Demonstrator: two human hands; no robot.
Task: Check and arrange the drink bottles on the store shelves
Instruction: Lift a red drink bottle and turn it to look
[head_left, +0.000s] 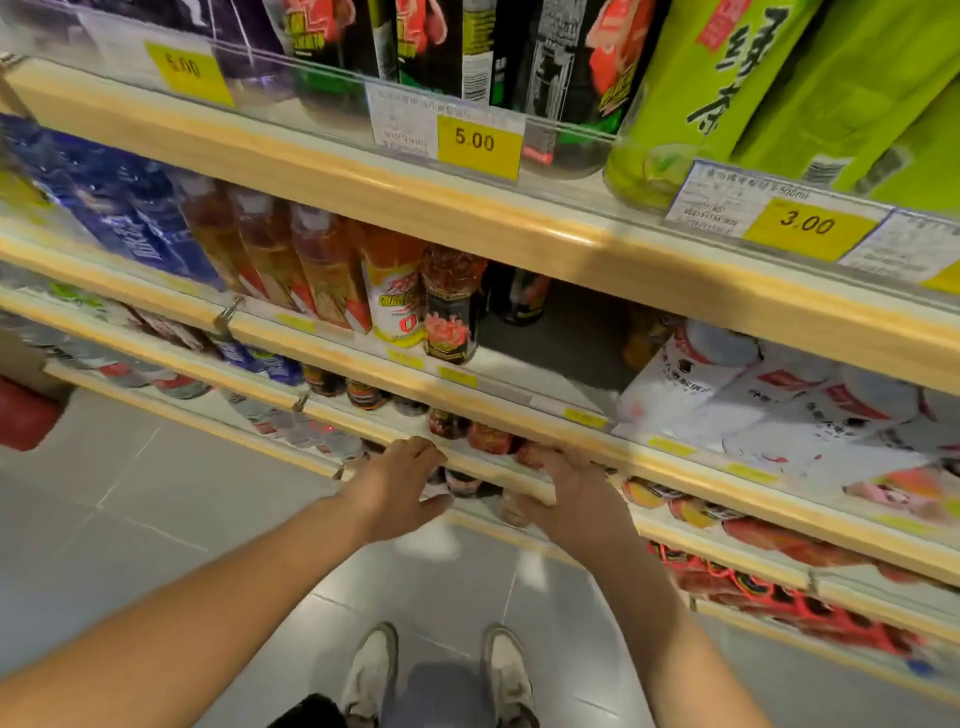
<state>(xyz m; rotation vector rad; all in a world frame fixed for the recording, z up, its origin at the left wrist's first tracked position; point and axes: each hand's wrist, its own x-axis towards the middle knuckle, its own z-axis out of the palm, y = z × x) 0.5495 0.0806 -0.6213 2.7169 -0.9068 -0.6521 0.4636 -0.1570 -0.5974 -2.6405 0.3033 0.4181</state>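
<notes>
Drink bottles (452, 423) with dark bodies and red labels stand low on the rack, just behind a wooden shelf edge (493, 470). The left hand (402, 486) and right hand (569, 496) are both at that edge with curved fingers (tips blurred); whether either grips a bottle cannot be told

I see the shelves stacked one above another. On the top shelf (311, 156), tall bottles (696, 93) stand behind price tags (478, 145). On the second shelf (332, 345), a bottle row (322, 270) stands left and packs (753, 395) lie right, with a gap between. The left hand (402, 483) and right hand (566, 493) sit side by side at the third shelf's edge (488, 470).
</notes>
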